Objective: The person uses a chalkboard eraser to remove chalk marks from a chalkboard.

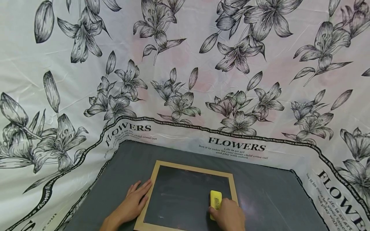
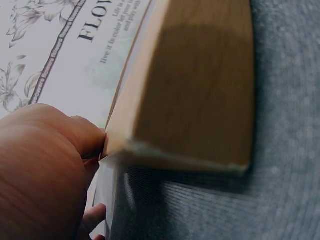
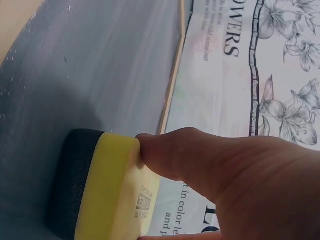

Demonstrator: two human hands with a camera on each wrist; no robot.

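Note:
A small chalkboard (image 1: pixel 185 195) with a light wooden frame (image 1: pixel 196 167) lies on the dark grey surface. Faint pale smears show on its black face. My right hand (image 1: pixel 230 215) grips a yellow board eraser (image 1: pixel 215 200) near the board's right side, with the black felt (image 3: pixel 75 180) against the board. In the right wrist view the thumb (image 3: pixel 165 152) presses on the eraser's yellow body. My left hand (image 1: pixel 131 202) rests at the left side of the wooden frame, fingers extended and touching its edge. In the left wrist view the frame's corner (image 2: pixel 195 95) stands close by that hand (image 2: pixel 45 165).
The dark grey tabletop (image 1: pixel 277 199) extends around the board. Behind and at both sides rises a white sheet (image 1: pixel 179 57) printed with black lilies and the word FLOWERS. Its black-lettered border runs along the table's far edge.

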